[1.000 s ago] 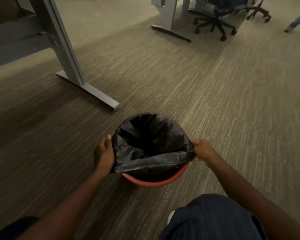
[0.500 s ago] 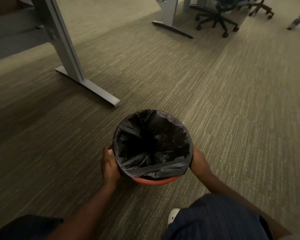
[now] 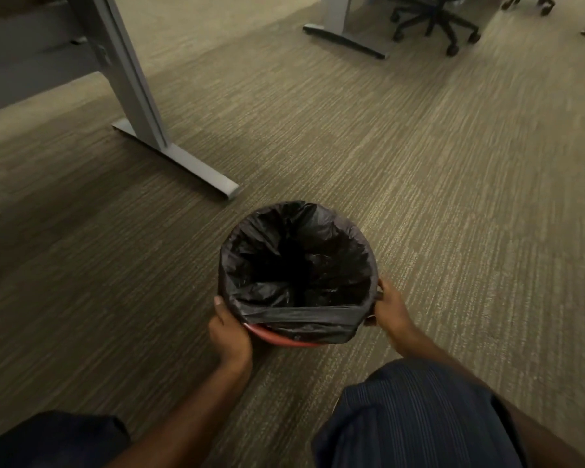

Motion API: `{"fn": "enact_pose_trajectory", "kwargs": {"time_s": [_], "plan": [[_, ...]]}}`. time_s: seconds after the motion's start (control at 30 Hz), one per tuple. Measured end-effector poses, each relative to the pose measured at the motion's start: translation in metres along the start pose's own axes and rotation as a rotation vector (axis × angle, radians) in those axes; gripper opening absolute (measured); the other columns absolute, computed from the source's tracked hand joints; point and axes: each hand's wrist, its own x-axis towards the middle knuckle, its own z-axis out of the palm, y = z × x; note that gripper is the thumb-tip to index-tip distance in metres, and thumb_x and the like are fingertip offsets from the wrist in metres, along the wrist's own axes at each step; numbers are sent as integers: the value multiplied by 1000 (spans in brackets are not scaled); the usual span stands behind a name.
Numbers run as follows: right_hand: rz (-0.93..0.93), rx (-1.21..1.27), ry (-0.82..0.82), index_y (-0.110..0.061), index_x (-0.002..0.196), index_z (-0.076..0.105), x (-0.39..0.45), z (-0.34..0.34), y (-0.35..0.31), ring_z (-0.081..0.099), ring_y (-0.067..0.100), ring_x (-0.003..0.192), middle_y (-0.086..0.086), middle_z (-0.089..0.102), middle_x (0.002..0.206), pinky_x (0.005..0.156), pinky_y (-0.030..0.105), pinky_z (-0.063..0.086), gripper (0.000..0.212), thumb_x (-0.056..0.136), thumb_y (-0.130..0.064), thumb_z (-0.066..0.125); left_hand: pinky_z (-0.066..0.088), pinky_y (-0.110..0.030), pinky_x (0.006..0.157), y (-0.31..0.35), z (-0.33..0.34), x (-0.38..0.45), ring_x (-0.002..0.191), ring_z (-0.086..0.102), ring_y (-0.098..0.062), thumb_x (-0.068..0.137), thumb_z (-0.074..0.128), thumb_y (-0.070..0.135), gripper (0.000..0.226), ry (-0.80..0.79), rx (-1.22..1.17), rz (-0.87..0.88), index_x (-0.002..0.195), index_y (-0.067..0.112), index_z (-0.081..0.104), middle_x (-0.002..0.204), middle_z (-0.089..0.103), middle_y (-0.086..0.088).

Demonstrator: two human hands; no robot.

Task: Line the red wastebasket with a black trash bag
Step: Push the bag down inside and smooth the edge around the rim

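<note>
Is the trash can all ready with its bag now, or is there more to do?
Nearly ready. Done: the black trash bag sits open inside the red wastebasket, its edge folded over the rim all around. In hand: the left hand and right hand press the bag's sides. Left: a strip of red shows at the near rim, so maybe one more tug, then let go.

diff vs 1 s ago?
The bag hem, held stretched above the near rim, is now pulled down over the basket rim. Left hand and right hand dropped to the basket's sides. Basket stays on the carpet.
</note>
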Motion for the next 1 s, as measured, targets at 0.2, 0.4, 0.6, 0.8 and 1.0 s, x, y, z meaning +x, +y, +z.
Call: {"fn": "enact_pose_trajectory", "kwargs": {"time_s": [0.2,0.4,0.6,0.8,1.0], "plan": [[-135,-114,57,-11,112,58,-2,9,10,60,26,58,11,68,79,46,42,53,17,97,-5,56,49,-47,76,-18,0,8,87,63,-34,103,43,18,30,-96,107,211,97,-3,63,93,68,-21],[-60,-279,21,-13,76,57,5,11,25,52,5,32,-4,58,49,32,24,42,21,93,-2,62,52,-41,82,-28,-19,16,92,65,-23,103,42,15,21,-342,417,390,98,23,60,100,68,-1],[-60,-212,-11,-6,89,62,10,11,36,58,5,47,-2,63,59,43,24,49,9,96,-5,58,37,-11,65,-10,-43,21,79,50,7,107,29,26,26,-524,697,327,111,37,52,98,55,13],[122,153,43,-7,85,59,20,9,12,54,23,60,-4,67,52,35,22,48,31,103,-2,34,44,-33,76,4,-34,47,84,55,-17,105,34,30,28,-417,841,337,93,32,60,90,56,10],[-22,-195,114,-8,126,59,23,-16,-19,64,24,97,4,66,114,84,47,59,31,99,-4,42,58,-47,75,24,-34,99,80,68,-35,91,54,32,22,-328,719,184,95,14,64,98,72,-21]]}}
